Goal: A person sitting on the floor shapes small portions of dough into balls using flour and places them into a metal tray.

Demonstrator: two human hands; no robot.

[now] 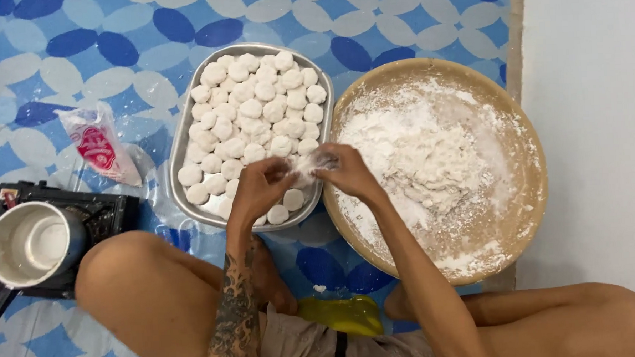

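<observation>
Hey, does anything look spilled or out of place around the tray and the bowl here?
Little stands out. Flour is smeared up the tan bowl wall, and a small white speck lies on the blue mat below the metal tray. The dough balls sit neatly inside.

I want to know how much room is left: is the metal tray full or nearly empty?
Nearly full. White dough balls cover most of the metal tray; bare metal shows only at its near corner, by both hands.

One metal tray [184,138] held roughly fifty white dough balls [251,108] — too crowded to count exactly. One round bowl [534,162], one plastic packet [100,145], one pot [31,244] — two hands.
</observation>
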